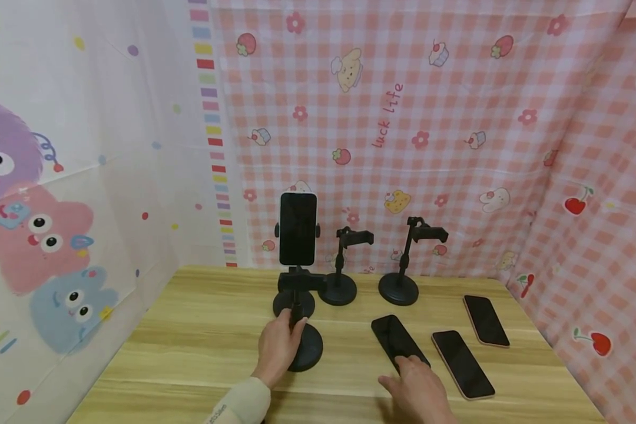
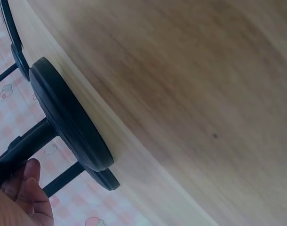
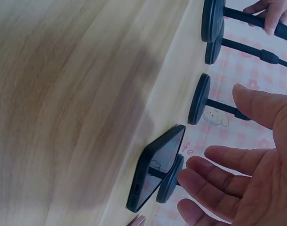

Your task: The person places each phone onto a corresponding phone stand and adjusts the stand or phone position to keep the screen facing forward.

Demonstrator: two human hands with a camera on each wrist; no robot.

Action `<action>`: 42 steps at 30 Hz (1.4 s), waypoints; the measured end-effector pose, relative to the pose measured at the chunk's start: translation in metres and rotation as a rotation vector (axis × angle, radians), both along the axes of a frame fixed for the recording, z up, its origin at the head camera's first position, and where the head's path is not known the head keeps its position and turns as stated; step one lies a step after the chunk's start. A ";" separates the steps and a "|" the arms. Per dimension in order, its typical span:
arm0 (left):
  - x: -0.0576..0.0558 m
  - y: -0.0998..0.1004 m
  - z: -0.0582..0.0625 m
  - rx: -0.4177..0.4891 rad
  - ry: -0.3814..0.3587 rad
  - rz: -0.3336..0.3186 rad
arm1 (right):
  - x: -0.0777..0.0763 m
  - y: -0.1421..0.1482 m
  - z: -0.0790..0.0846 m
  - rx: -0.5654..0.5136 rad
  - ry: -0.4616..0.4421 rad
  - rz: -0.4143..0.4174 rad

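My left hand (image 1: 277, 348) grips the post of a black phone stand (image 1: 308, 351), whose round base is at the table's front middle. In the left wrist view, thumb and fingers (image 2: 33, 181) wrap the post above the base (image 2: 70, 115). The clamp on top of this stand (image 1: 302, 281) holds no phone. My right hand (image 1: 417, 390) hovers at the near end of a black phone (image 1: 394, 337) lying flat, screen up. In the right wrist view its fingers (image 3: 214, 188) are spread and relaxed, with the thumb apart, close to the phone (image 3: 155, 165).
Behind the gripped stand, another stand carries an upright phone (image 1: 298, 228). Two more stands, one at the middle back (image 1: 338, 290) and one further right (image 1: 398, 290), have bare clamps. Two pink-edged phones (image 1: 463, 365) (image 1: 486, 321) lie at right. Patterned cloth (image 1: 381, 147) hangs behind the table.
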State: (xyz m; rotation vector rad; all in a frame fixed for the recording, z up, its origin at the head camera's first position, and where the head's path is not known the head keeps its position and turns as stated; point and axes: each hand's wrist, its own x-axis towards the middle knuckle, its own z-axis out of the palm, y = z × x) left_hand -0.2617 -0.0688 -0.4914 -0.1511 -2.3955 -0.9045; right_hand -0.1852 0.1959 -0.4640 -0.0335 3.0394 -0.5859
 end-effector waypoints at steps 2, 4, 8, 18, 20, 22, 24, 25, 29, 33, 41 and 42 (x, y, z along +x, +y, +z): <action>-0.001 -0.001 0.000 -0.003 -0.008 -0.005 | -0.001 0.001 -0.001 -0.003 -0.011 -0.002; -0.002 -0.001 0.000 -0.005 -0.018 -0.008 | -0.001 0.001 -0.001 -0.010 -0.025 -0.003; -0.002 -0.002 0.001 -0.009 -0.046 -0.018 | -0.002 0.002 -0.002 -0.011 -0.037 -0.003; 0.002 -0.003 0.009 -0.007 -0.121 -0.027 | -0.002 0.002 -0.003 0.002 -0.050 -0.019; 0.004 -0.004 0.011 0.011 -0.154 -0.023 | -0.002 0.002 -0.003 0.000 -0.051 -0.019; 0.005 -0.004 0.015 0.053 -0.168 -0.022 | -0.002 0.002 -0.003 0.000 -0.050 -0.019; 0.007 -0.005 0.021 0.111 -0.139 -0.028 | -0.001 0.003 -0.002 0.000 -0.041 -0.017; 0.007 -0.006 0.025 0.135 -0.104 -0.035 | -0.001 0.003 -0.002 0.000 -0.040 -0.018; 0.009 -0.012 0.045 0.170 0.120 -0.096 | -0.001 0.003 -0.002 -0.012 -0.046 -0.022; 0.012 -0.020 0.065 0.112 0.313 -0.167 | -0.001 0.003 -0.002 -0.011 -0.054 -0.021; 0.013 -0.029 0.095 -0.069 0.605 -0.336 | -0.001 0.004 -0.004 0.001 -0.049 -0.018; 0.013 -0.029 0.097 -0.090 0.635 -0.348 | -0.001 0.004 -0.004 0.000 -0.050 -0.018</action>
